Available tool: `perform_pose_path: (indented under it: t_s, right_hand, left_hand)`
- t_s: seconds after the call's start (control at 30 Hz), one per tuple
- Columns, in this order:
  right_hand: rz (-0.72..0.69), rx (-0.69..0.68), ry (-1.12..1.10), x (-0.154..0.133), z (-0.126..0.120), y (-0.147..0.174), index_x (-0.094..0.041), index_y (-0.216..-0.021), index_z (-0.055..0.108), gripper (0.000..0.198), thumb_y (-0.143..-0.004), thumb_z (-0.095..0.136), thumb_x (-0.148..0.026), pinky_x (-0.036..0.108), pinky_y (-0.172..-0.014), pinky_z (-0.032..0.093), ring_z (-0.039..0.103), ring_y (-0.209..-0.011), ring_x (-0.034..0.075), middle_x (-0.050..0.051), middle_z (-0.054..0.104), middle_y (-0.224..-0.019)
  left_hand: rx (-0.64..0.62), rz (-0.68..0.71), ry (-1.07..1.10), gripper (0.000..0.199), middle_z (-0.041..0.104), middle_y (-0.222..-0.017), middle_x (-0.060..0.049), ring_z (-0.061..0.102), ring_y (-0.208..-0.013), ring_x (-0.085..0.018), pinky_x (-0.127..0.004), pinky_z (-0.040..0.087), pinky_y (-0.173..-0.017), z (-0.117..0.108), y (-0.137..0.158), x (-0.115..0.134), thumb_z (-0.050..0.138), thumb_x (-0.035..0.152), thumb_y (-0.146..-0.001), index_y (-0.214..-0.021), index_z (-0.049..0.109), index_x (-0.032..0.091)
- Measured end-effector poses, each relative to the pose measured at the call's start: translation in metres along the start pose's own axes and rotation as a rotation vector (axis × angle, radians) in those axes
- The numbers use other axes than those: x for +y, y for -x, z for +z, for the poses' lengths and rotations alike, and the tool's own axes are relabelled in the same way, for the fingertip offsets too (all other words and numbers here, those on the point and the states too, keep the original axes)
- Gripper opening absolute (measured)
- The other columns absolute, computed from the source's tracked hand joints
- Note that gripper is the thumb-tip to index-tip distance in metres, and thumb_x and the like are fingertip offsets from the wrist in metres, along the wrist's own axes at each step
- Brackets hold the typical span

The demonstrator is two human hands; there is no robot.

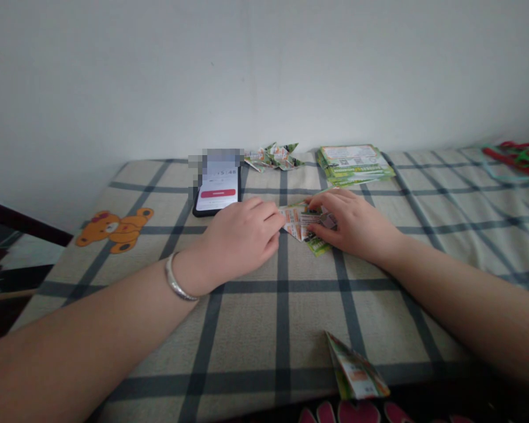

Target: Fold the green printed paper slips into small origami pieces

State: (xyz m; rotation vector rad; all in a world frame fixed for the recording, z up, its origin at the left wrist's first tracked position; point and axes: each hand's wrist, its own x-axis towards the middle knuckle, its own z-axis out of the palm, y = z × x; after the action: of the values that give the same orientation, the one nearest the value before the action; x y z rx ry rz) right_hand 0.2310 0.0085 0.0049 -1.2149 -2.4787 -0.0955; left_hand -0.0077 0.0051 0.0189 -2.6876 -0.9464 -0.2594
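Observation:
A partly folded printed paper (297, 220) in green, white and orange lies on the checked tablecloth (255, 329) between my hands. My left hand (247, 238), with a silver bangle (176, 279) at its wrist, has its fingers curled and pinched at the paper's left tip. From the other side, my right hand (350, 220) grips the paper with its thumb in front and its fingers behind, covering much of that end. Close to the table's front edge rests a folded paper triangle (357, 370) of the same print.
Behind my left hand is a phone (218, 188) with a lit screen. Several folded paper pieces (275, 157) lie along the wall, left of a stack of printed sheets (355, 161). A clear tray (502, 167) with red and green items stands far right. A bear cutout (117, 229) lies left.

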Motion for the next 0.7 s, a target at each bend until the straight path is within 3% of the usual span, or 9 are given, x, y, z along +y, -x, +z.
perform_pose_path:
  t_s: [0.13,0.27,0.5,0.7]
  right_hand:
    - [0.004,-0.002,-0.014,0.001,-0.001,0.000,-0.013,-0.107,0.061,0.028,-0.087,0.063,-0.033,0.041,-0.091,0.048,0.062,-0.102,0.028,0.013,0.069,-0.106]
    - [0.024,0.007,0.001,-0.001,-0.002,0.001,-0.012,-0.105,0.062,0.029,-0.086,0.064,-0.033,0.041,-0.089,0.048,0.063,-0.099,0.028,0.013,0.070,-0.103]
    - [0.076,0.025,0.057,-0.006,-0.009,0.000,-0.015,-0.102,0.066,0.022,-0.086,0.064,-0.030,0.039,-0.083,0.048,0.065,-0.091,0.026,0.009,0.072,-0.093]
    - [-0.007,0.077,0.044,-0.007,-0.012,0.001,-0.017,-0.091,0.071,0.015,-0.087,0.057,-0.021,0.035,-0.076,0.047,0.064,-0.082,0.023,0.007,0.073,-0.086]
  left_hand:
    - [0.063,0.015,0.038,0.021,0.065,-0.097,-0.007,0.061,-0.093,-0.025,-0.039,0.053,-0.076,0.001,0.001,0.003,0.049,0.021,-0.091,-0.104,0.064,0.017]
    - [0.077,0.097,0.075,0.031,0.064,-0.107,-0.006,0.061,-0.096,-0.024,-0.038,0.053,-0.076,0.002,0.002,0.005,0.050,0.022,-0.092,-0.121,0.062,0.026]
    - [0.099,0.112,0.058,0.026,0.063,-0.110,-0.008,0.061,-0.098,-0.025,-0.039,0.053,-0.077,0.006,0.000,0.002,0.053,0.024,-0.092,-0.112,0.068,0.025]
    - [0.084,0.108,0.069,0.022,0.064,-0.108,-0.008,0.061,-0.101,-0.024,-0.039,0.053,-0.082,0.006,0.001,0.001,0.053,0.025,-0.093,-0.109,0.068,0.021]
